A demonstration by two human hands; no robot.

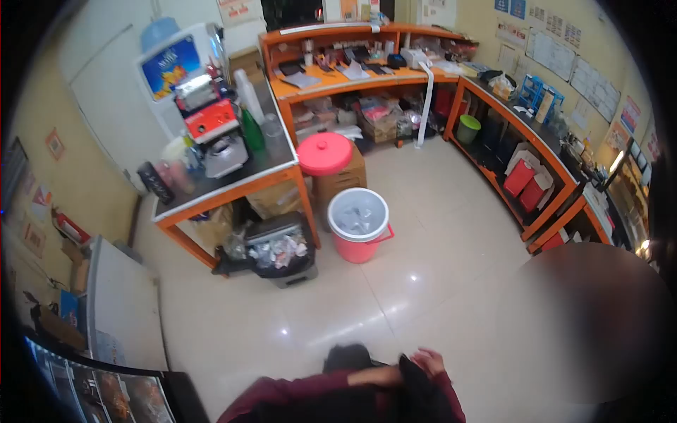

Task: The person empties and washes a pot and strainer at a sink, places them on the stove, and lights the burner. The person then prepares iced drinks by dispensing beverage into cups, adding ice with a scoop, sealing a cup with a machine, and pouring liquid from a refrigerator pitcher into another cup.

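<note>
At the bottom of the head view, my left hand (377, 377) reaches out of a maroon sleeve (282, 395) toward a piece of black cloth (416, 388). The cloth hides its fingers, so whether they grip it cannot be told. Beside the cloth's upper edge is my right hand (428, 361), with fingers apart and nothing visible in them. A dark rounded shape (349, 357), perhaps a shoe, shows on the floor just ahead of my arms.
Ahead stand a pink bucket (356, 250) with a white rim, a box under a pink lid (324, 151), and a trash bin (293, 278). A table (233, 190) holds a red machine (211, 120). Orange counters (338, 92) line the back and right; a blurred area (599, 317) covers the lower right.
</note>
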